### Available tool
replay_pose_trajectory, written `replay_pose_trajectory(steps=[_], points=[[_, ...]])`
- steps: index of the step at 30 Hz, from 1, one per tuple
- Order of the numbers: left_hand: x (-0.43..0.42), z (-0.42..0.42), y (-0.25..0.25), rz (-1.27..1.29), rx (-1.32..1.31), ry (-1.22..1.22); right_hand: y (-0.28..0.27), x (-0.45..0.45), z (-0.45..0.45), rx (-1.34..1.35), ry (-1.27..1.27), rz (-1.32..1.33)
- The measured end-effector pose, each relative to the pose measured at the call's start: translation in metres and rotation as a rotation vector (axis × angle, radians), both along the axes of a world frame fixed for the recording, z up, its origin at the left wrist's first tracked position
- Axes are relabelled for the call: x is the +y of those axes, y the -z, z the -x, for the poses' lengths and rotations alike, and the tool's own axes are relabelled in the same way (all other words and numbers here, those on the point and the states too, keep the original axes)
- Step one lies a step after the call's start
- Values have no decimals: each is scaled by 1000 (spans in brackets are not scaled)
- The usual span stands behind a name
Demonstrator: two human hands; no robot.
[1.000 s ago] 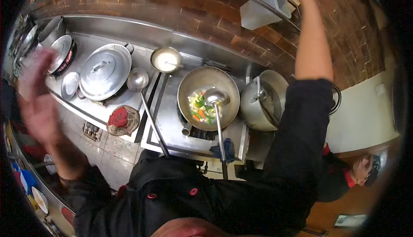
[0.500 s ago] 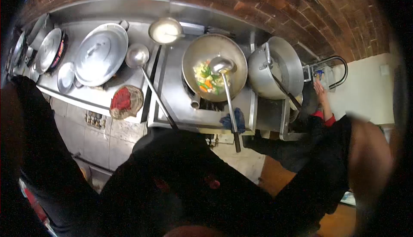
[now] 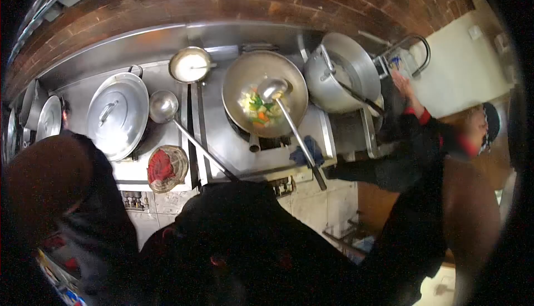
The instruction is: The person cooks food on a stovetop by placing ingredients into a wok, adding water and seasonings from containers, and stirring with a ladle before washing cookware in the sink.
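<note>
Wok (image 3: 242,72): round, smooth, dull-grey metal, set on the steel table (image 3: 233,164)
Vegetables (image 3: 258,109): chopped green, orange and pale pieces lying inside the wok
Ladle (image 3: 297,135): shiny rounded bowl resting in the wok, long straight handle slanting over the rim
Grip: both hands out of view, so I cannot tell how open or what they hold
Pot (image 3: 334,101): tall, brushed metal, just beside the wok
</note>
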State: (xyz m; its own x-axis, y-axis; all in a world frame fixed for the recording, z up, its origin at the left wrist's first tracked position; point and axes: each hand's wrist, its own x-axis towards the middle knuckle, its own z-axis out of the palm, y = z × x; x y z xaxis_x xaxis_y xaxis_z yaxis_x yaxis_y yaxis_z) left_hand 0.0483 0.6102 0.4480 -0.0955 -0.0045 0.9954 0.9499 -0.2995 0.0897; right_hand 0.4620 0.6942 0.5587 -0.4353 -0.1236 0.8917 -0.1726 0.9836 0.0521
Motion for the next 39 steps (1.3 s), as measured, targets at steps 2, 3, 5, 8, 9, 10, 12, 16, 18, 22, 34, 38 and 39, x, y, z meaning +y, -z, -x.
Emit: replay_pose_trajectory(steps=[2, 3, 5, 8, 9, 10, 12, 16, 18, 22, 34, 38, 39], points=[[14, -15, 58, 49, -42, 147, 11, -9, 2, -17, -88, 59], [31, -14, 112, 246, -181, 170, 22, -7, 5, -30, -132, 102], [77, -37, 201, 723, -779, 40, 49, 5, 14, -61, -180, 218], [123, 4, 406, 1074, -1217, -175, 126, 36, 42, -51, -92, 517], [128, 10, 449, 1052, -1560, 4, 154, 43, 56, -31, -38, 625], [133, 11, 452, 979, -1716, 73, 185, 46, 76, 33, 10, 720], [142, 17, 471, 899, -1889, 140, 232, 52, 86, -135, 139, 899], [158, 25, 487, 898, -1500, -238, 285, 44, 102, -370, 292, 1127], [157, 31, 497, 788, -1456, -323, 307, 40, 110, -416, 270, 1206], [110, 26, 486, 852, -1327, -283, 340, 29, 139, -518, 195, 1409], [-69, -27, 378, 1060, -1307, 180, 460, -2, 194, -671, 8, 2042], [-112, -86, 338, 1240, -1031, -381, 503, -33, 170, -482, -107, 2005], [-119, -107, 324, 1187, -869, -613, 506, -40, 164, -514, -132, 2005]])
